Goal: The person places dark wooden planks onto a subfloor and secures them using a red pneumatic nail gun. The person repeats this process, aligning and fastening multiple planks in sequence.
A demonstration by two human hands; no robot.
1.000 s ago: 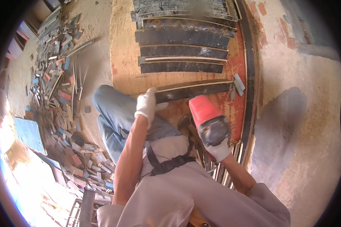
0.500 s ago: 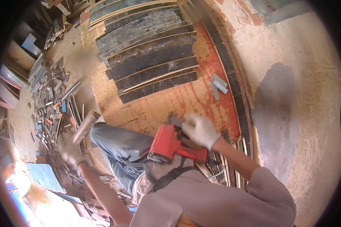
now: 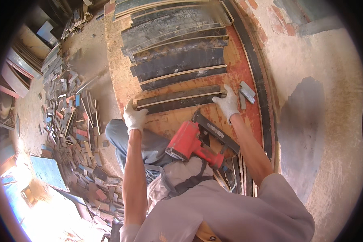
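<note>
Two narrow dark boards with pale edges (image 3: 181,99) lie side by side across the bench, apart from the row beyond. My left hand (image 3: 134,117), in a white glove, grips their left end. At the right end my gloved right hand (image 3: 228,104) holds them between thumb and fingers. A red and black nail gun (image 3: 184,141) rests on my lap, its dark magazine pointing toward the right forearm. Close to the right hand are grey strips of fasteners (image 3: 247,92). Several more dark boards (image 3: 177,60) lie in a row farther away.
The orange-stained wooden bench top (image 3: 165,121) runs along a dark edge rail (image 3: 262,97) by the plastered wall (image 3: 339,101). Many wood offcuts (image 3: 74,133) cover the floor at left. A light blue panel (image 3: 48,172) lies there too. Thin strips (image 3: 242,177) stand beside my right hip.
My left hand has left a blurred tan piece and come to the boards' left end. My right hand has moved off the nail gun to their right end. Two boards have come nearer, away from the row.
</note>
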